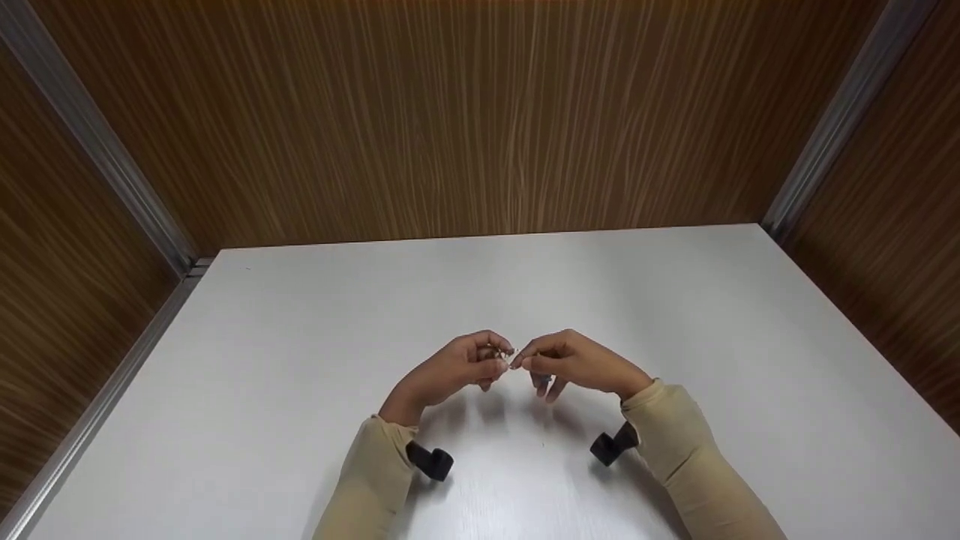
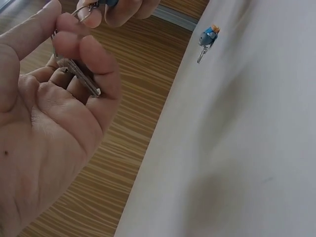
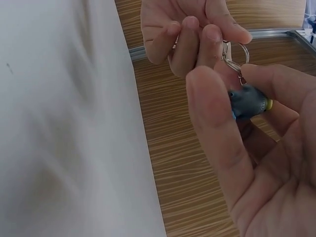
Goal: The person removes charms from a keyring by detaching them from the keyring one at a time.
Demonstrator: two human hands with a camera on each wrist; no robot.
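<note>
We see a small metal key (image 2: 75, 69) pinched between the thumb and curled fingers of the left hand (image 1: 457, 365), its blade lying across the fingertips in the left wrist view. A thin split ring (image 3: 236, 53) sits at the key's head, just where the two hands meet. The right hand (image 1: 571, 361) pinches a little grey-blue charm (image 3: 248, 100) with a yellow end between thumb and forefinger, and this charm hangs right below the ring; whether the ring already runs through the key's hole we cannot tell. Both hands are curled and pressed fingertip to fingertip, held slightly above the white tabletop (image 1: 300, 360), near its middle and toward the person's side. From the head view the key and ring are only a tiny glint between the fingers.

In the left wrist view a second small blue charm with an orange top and a metal clasp (image 2: 207, 39) lies on the tabletop, well apart from the hands. Beige sleeves (image 1: 375, 472) cover both forearms, each with a black strap-mounted camera (image 1: 431, 460) at the wrist. Wood-grain panels (image 1: 480, 112) with metal corner strips wall in the tabletop.
</note>
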